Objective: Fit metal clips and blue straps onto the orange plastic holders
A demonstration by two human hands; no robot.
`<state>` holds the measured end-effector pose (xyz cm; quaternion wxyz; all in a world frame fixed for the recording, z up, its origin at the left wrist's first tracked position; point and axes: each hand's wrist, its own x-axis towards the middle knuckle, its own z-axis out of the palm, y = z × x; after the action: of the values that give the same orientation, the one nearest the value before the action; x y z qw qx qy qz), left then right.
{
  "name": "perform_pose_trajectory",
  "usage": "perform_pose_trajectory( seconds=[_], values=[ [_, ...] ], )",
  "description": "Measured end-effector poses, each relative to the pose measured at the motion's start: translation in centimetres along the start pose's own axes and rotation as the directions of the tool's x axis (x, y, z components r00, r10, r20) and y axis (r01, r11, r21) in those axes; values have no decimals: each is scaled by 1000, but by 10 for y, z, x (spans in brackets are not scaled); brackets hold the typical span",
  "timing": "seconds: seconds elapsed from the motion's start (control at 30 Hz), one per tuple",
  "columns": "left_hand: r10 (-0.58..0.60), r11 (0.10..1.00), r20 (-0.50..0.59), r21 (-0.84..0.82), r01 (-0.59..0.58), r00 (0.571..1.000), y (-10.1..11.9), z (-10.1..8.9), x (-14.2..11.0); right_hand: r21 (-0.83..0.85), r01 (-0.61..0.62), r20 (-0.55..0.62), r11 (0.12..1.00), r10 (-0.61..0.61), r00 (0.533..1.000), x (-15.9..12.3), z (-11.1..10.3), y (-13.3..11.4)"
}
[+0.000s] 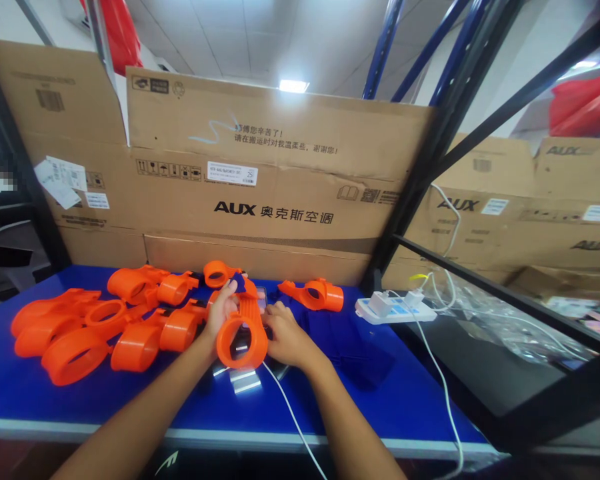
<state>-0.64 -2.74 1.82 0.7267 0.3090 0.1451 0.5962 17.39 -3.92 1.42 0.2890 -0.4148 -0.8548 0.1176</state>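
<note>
My left hand [223, 308] is closed around the upper part of an orange plastic tape dispenser [250, 308], whose round ring hangs down toward me. A small dark blue piece shows by its fingertips. On the dispenser's right side, my right hand [286, 335] has its fingers curled in close; what they grip is hidden. Beneath the ring lie shiny metal strips [245, 381] on the blue tabletop. Partly covered behind the hands is a flat, screen-like object [262, 297].
Several orange dispensers [75, 357] crowd the left of the table, and another dispenser [325, 295] lies behind my right hand. Dark blue cloth-like material [350, 347] is at right. A white power strip [395, 309] trails cables. Cardboard [275, 180] and black shelf posts [420, 167] border the back.
</note>
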Motion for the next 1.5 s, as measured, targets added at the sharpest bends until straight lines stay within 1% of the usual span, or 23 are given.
perform_pose_trajectory(
  seconds=[0.1, 0.2, 0.23, 0.3, 0.37, 0.4, 0.47, 0.53, 0.57, 0.63, 0.7, 0.77, 0.8, 0.87, 1.0, 1.1, 1.27, 1.4, 1.5],
  values=[
    [-12, 1000, -13, 5, 12, 1000, -3, -2, 1, -144, -99, -92, 985, 86, 992, 3, -3, 10],
    [-13, 999, -36, 34, 15, 999, -4, -1, 1, -252, -284, -194, 925, 239, 951, 3, -6, 21],
    [-8, 999, -38, 39, 10, 999, -4, 0, 1, -295, -341, -203, 892, 291, 935, 2, -6, 24],
    [-2, 999, -28, 48, 4, 1000, -4, 4, -1, -375, -431, -183, 821, 390, 903, -1, -6, 28],
    [1, 998, -21, 60, 1, 1000, -4, 7, -2, -416, -461, -129, 783, 451, 883, -3, -5, 30],
    [0, 998, -22, 68, 2, 1000, -4, 8, -3, -424, -459, -103, 781, 462, 881, -4, -4, 30],
    [-2, 997, -31, 76, 4, 1000, -4, 10, -4, -425, -433, -75, 795, 446, 892, -3, -4, 31],
    [-4, 997, -37, 77, 7, 999, -4, 10, -4, -423, -422, -99, 802, 421, 901, -2, -5, 30],
    [-7, 997, -35, 77, 9, 999, -4, 10, -4, -423, -439, -132, 793, 425, 896, -2, -7, 30],
    [-11, 997, -26, 75, 12, 1000, -5, 9, -4, -425, -511, -220, 747, 463, 859, -1, -11, 31],
    [-10, 997, -20, 73, 12, 1000, -6, 9, -4, -412, -594, -294, 691, 516, 805, -3, -16, 33],
    [-2, 997, -20, 71, 4, 1000, -6, 8, -4, -390, -645, -312, 657, 564, 764, -5, -20, 36],
    [1, 998, -19, 70, 0, 1000, -6, 8, -3, -382, -658, -304, 649, 584, 753, -6, -21, 38],
    [1, 997, -14, 73, 0, 1000, -6, 7, -3, -381, -657, -275, 650, 599, 752, -8, -21, 41],
    [-6, 996, -11, 93, 7, 1000, -7, 6, -1, -416, -601, -245, 683, 552, 797, -9, -18, 43],
    [9, 996, -10, 93, -7, 1000, -8, 5, 0, -421, -575, -230, 701, 531, 816, -9, -17, 42],
    [20, 994, -17, 111, -18, 1000, -11, 2, 2, -420, -568, -252, 708, 511, 822, -7, -19, 40],
    [33, 991, -12, 133, -31, 999, -11, 0, 3, -413, -579, -281, 703, 506, 815, -5, -20, 39],
    [34, 990, -2, 133, -33, 999, -12, -2, 4, -387, -581, -313, 716, 491, 813, -4, -21, 40]
  ],
)
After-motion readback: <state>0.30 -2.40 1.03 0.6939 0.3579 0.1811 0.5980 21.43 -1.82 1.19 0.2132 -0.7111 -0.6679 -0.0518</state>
